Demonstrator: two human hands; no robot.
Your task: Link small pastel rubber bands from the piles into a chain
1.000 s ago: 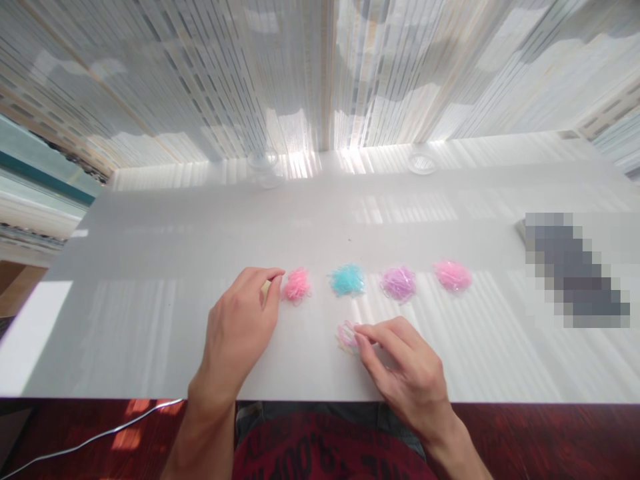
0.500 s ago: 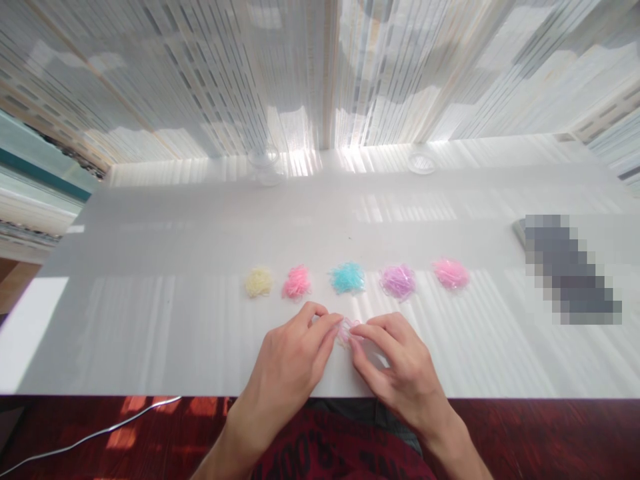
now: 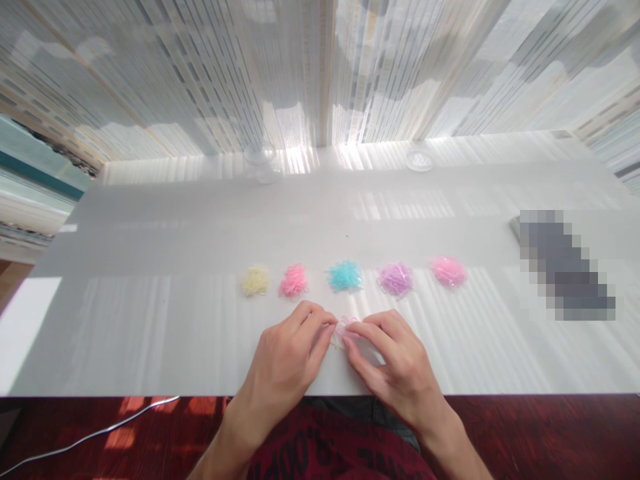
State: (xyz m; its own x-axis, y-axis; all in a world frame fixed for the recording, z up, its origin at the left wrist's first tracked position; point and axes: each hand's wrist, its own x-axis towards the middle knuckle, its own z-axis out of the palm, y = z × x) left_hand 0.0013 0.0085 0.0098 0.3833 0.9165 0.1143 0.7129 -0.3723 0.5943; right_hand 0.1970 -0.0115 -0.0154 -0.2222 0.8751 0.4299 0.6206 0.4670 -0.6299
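Note:
My left hand (image 3: 290,347) has its thumb and forefinger pinched together at the left side of a small loose clump of pale pink and yellowish elastic bands (image 3: 345,325). From the right, my right hand (image 3: 395,353) pinches at the same clump, its thumb and forefinger nearly meeting. The fingertips partly cover the bands, so which single band each hand holds is hard to see. Beyond the hands, piles of bands lie in a row: yellow (image 3: 255,281), coral pink (image 3: 294,280), turquoise (image 3: 345,276), purple (image 3: 396,279) and light pink (image 3: 449,271).
The white table (image 3: 150,233) has its front edge just before my body. Two clear round dishes, a left one (image 3: 260,155) and a right one (image 3: 420,161), stand at the back near the striped curtain (image 3: 210,73). A pixelated dark object (image 3: 565,267) lies at right.
My hands stay at the clump and have shifted only slightly; the bands between the fingertips look a little more spread. The whole view has moved a touch.

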